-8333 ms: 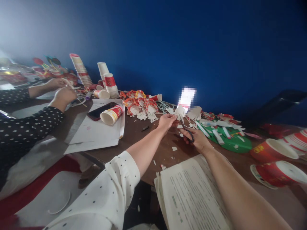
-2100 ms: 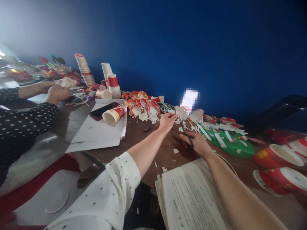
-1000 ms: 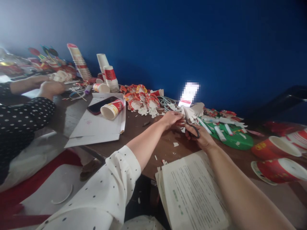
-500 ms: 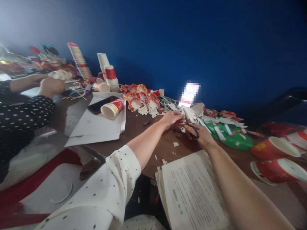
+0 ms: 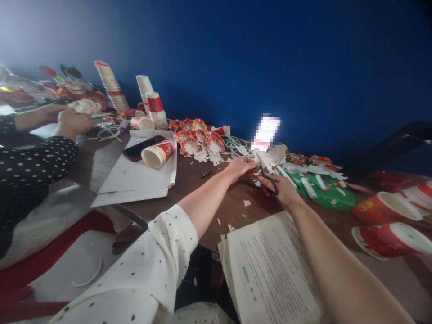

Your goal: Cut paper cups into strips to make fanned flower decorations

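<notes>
Here at the brown table, the person's 2 hands meet: the left hand pinches a white paper piece between its fingertips, just in front of the glowing, pixelated screen. In comes the right hand, its fingers wrapped around the black-handled scissors, blades pointing up at that paper! Just right, scraps litter a green disc; nearer the person, printed sheets lie beneath the right forearm, and 2 red cups rest far right.
</notes>
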